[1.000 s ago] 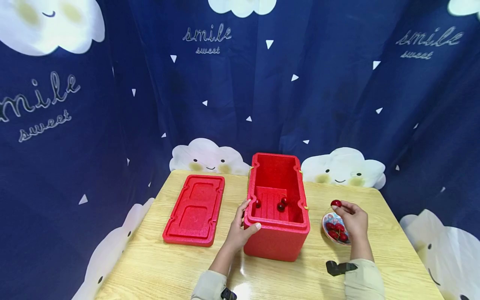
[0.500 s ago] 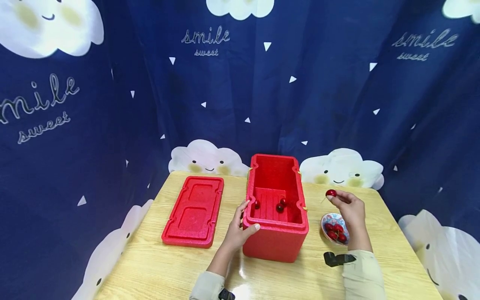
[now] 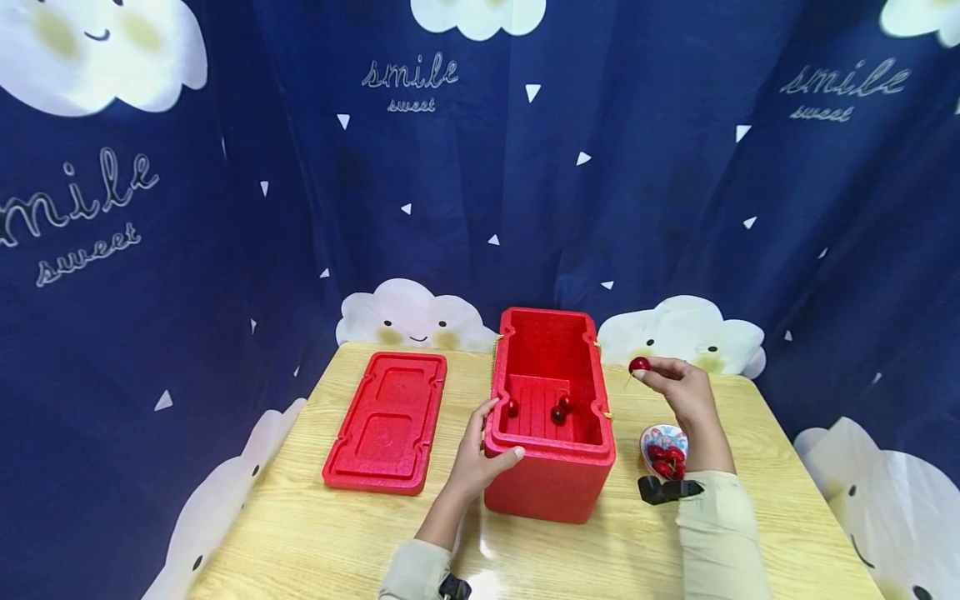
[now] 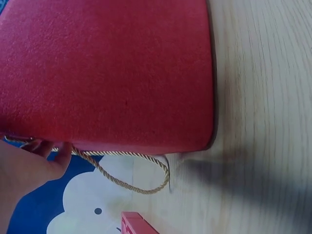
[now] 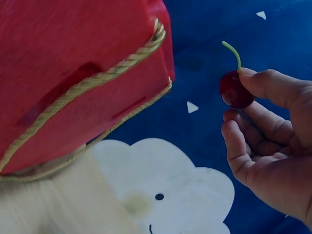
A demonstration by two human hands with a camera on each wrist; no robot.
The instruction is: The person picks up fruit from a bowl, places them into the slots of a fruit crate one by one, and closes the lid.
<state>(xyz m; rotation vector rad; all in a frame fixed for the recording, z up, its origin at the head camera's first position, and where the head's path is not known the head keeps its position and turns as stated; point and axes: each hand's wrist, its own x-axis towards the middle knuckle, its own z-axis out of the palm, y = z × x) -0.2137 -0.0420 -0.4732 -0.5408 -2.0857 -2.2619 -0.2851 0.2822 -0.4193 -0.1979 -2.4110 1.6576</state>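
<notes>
We see a dark red cherry (image 5: 236, 92) with a pale green stem (image 5: 234, 52), held in the air to the right of a red box (image 3: 551, 483), apart from it. The right hand (image 3: 684, 395) grasps it, pinching it between thumb and fingertips, the stem free. A light pinch on the fruit's sides seems best: firm enough against slipping, gentle enough not to bruise.

The left hand (image 3: 478, 463) grips the box's near left corner, thumb on the near wall, fingers on the left wall. We judge a steady hold here useful, since a tug could set loose fruit rolling.

Inside the box, three cherries (image 3: 558, 415) lie on the floor: one by the left wall, two together farther right. A gold rope (image 5: 83, 87) hangs along the box's side. Right of the box, a patterned bowl (image 3: 660, 433) of cherries sits partly behind the right forearm. Left of the box lies a red lid (image 3: 386, 425). Beneath is a wooden table (image 3: 300, 525); beyond the box, a blue cloud-print curtain (image 3: 420, 175).
</notes>
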